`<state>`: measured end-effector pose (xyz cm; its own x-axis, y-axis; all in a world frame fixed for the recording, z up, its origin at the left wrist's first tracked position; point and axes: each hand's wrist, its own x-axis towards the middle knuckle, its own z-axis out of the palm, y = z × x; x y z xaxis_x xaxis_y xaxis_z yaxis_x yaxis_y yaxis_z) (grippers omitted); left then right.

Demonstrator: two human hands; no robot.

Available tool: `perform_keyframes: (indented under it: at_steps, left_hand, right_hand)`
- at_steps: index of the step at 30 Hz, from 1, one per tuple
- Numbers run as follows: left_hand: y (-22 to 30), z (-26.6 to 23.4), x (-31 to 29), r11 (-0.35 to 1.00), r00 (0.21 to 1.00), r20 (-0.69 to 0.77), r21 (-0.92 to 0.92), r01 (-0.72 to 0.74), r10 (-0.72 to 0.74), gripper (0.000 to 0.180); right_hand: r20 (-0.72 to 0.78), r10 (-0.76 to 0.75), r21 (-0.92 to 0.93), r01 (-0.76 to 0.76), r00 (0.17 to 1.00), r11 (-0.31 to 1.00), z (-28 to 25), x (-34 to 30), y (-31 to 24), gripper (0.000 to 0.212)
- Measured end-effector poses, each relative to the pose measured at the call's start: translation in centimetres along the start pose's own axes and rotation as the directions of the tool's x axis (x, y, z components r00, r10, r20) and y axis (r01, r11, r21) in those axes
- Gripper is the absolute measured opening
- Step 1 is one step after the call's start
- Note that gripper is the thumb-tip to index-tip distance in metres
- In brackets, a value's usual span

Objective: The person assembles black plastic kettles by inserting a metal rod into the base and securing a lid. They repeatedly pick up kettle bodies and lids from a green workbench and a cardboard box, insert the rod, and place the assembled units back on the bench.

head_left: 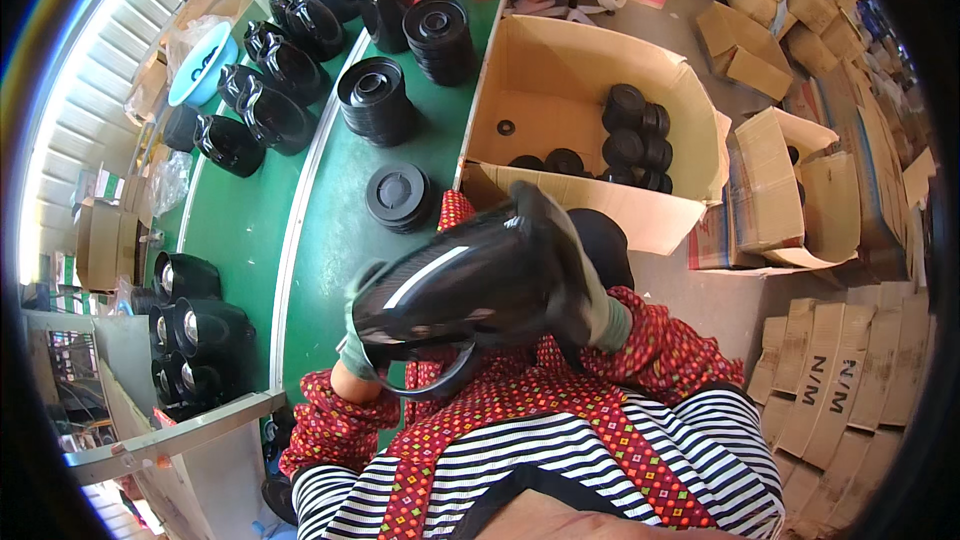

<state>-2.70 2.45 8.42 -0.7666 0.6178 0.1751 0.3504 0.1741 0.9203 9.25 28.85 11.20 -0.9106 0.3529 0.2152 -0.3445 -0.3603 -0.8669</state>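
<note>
A glossy black jug (pixel 450 285) lies tilted on its side in front of my body, its curved handle (pixel 440 380) turned toward me. My left hand (pixel 354 345), in a pale green glove, grips the jug's left end; the jug hides most of its fingers. At the other end, my right hand (pixel 592 285) is wrapped round the jug, its greyish-green glove slightly smeared by motion. Just beyond the jug, a short stack of round black lids (pixel 398 195) stands on the green table (pixel 335 220).
Taller stacks of round black parts (pixel 376 100) stand farther back, beside rows of black jugs (pixel 285 70). An open cardboard box (pixel 560 60) at the right holds black round pieces (pixel 625 145). More black vessels (pixel 210 325) stand at the left, and flattened cartons (pixel 830 370) are stacked lower right.
</note>
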Motion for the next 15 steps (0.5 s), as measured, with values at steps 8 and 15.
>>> perform_keyframes:
  at_steps: [8, 15]
  left_hand:
    - [3.9, -1.9, 3.7, 0.985, 0.993, 0.106, 0.159, -0.068, 0.052, 0.063]
    - [0.0, 2.2, 2.1, 0.896, 0.937, 0.338, -0.383, 0.224, -0.090, 0.063]
  right_hand:
    - [0.002, 0.456, 0.149, -0.451, 0.890, 0.880, -1.8, 0.3, -2.4, 0.081]
    - [0.228, -0.185, -0.396, 0.264, 0.956, 0.880, -1.7, 0.9, -2.4, 0.059]
